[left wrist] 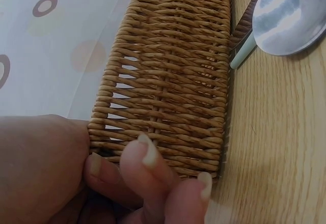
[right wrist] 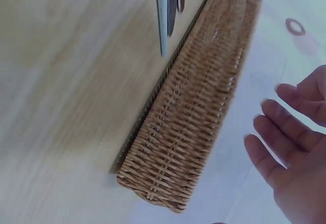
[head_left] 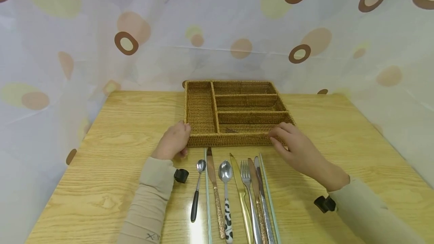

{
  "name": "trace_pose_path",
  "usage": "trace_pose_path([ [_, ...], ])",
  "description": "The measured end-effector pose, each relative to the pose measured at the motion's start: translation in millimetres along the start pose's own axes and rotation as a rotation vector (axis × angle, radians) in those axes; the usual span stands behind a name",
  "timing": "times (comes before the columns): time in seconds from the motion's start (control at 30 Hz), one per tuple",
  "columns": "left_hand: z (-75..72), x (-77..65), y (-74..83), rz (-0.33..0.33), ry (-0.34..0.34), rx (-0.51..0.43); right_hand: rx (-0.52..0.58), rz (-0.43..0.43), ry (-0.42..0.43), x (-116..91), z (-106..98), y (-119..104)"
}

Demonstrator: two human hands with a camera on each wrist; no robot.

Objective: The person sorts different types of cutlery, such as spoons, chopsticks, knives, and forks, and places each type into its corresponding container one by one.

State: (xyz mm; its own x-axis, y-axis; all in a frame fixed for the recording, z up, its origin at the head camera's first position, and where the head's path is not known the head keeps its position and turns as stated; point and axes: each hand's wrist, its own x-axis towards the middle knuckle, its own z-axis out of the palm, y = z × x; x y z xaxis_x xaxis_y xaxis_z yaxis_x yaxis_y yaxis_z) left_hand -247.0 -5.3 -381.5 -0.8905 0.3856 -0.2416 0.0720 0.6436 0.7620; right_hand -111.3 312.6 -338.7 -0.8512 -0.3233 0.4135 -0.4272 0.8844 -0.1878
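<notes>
The left hand (head_left: 173,140) is at the near left corner of a rectangular brown woven wicker tray (head_left: 230,139), its fingers curled round the corner. The left wrist view shows the upper part of the hand against the rim and bent fingertips in front of the near wall; how firmly it grips I cannot tell. The right hand (head_left: 301,150) is beside the near right corner, holding nothing. Its fingers are loosely bent and a little parted, and the right wrist view shows a gap between them and the tray.

The tray is on the pale wood-grain counter (head_left: 322,123), with one long compartment on the left and three crosswise ones on the right. A small dark thing, too small to name, shows in the nearest crosswise compartment.

Just in front of the tray, cutlery lies in a row. From the left come a small silver spoon with a black handle (head_left: 195,200), a thin pale-green strip (head_left: 208,191), a copper-brown knife with a speckled handle (head_left: 212,172), a silver spoon with a black-and-white patterned handle (head_left: 225,171), a gold knife (head_left: 242,189), a silver fork (head_left: 246,176), a second copper-brown knife (head_left: 255,183), a silver knife (head_left: 262,187) and another pale-green strip (head_left: 268,191)
</notes>
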Motion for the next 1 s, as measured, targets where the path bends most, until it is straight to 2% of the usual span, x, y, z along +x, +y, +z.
trace_pose_path([
  [0.17,-1.1,-2.0,0.7,0.0,0.0,0.004,0.002,-0.043,-0.019,-15.4,3.4,-10.6],
  [0.27,-1.5,-2.3,1.3,0.005,-0.002,0.008,0.019,-0.039,-0.051,-25.8,6.1,-17.2],
  [0.37,-1.8,-2.1,1.7,0.005,-0.002,0.008,0.055,0.015,-0.127,-35.3,8.3,-24.6],
  [0.57,-1.4,-1.6,2.0,0.001,-0.001,0.005,0.146,0.169,-0.369,-54.4,14.0,-39.0],
  [0.63,-1.4,-1.2,1.9,0.001,-0.002,0.004,0.159,0.208,-0.42,-60.7,15.9,-43.5],
  [0.83,-1.8,-0.9,1.4,0.005,-0.004,0.007,0.153,0.269,-0.526,-74.2,18.8,-52.8],
  [1.0,-1.6,-1.5,1.4,0.005,-0.003,0.004,0.134,0.327,-0.55,-77.3,21.4,-59.7],
])
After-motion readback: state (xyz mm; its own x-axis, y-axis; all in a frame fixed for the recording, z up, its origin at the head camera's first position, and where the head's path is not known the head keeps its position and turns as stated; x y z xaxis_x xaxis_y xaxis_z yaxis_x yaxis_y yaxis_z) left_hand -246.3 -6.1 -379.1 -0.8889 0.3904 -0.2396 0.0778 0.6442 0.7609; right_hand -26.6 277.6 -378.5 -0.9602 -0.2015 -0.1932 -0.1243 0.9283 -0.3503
